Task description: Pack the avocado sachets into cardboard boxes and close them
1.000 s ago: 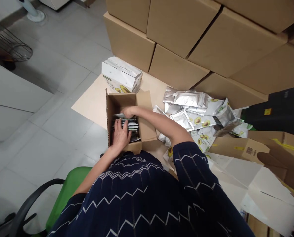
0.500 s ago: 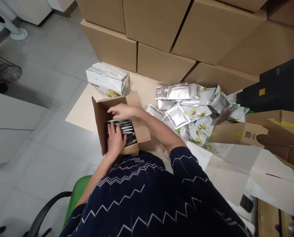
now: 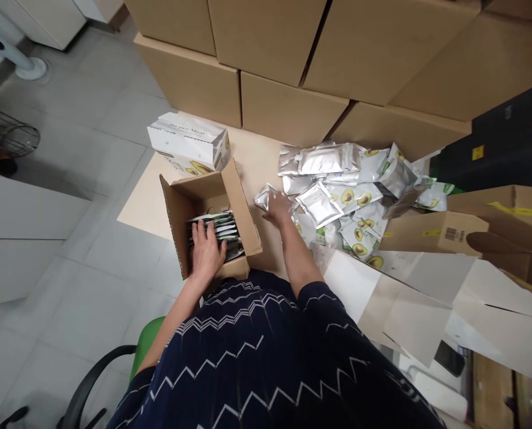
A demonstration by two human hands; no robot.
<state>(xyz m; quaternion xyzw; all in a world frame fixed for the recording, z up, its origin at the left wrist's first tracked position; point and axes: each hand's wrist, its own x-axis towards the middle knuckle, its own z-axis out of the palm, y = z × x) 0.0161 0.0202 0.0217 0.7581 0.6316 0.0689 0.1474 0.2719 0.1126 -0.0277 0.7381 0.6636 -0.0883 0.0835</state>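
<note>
My left hand (image 3: 207,250) lies inside an open cardboard box (image 3: 243,217), fingers stretched out over a row of upright flat pouches (image 3: 223,226). These pouches fill the near part of the box, and its far part shows bare cardboard. To the right of the box, my right hand (image 3: 280,207) is closed on a silver pouch (image 3: 262,196) at the left edge of a loose pile. The pile holds silver pouches (image 3: 322,204) and white pouches with avocado pictures (image 3: 359,235). My right fingertips are partly hidden.
A white printed carton (image 3: 187,140) stands behind the open box. Stacked brown boxes (image 3: 288,107) wall off the table's back. Opened brown cartons (image 3: 435,229) and white card flaps (image 3: 408,310) lie on the right. A green chair (image 3: 147,336) is at the lower left.
My right hand has moved from above the open box rightward to the silver pouch by the pile. My left hand stays on the pouches in the box.
</note>
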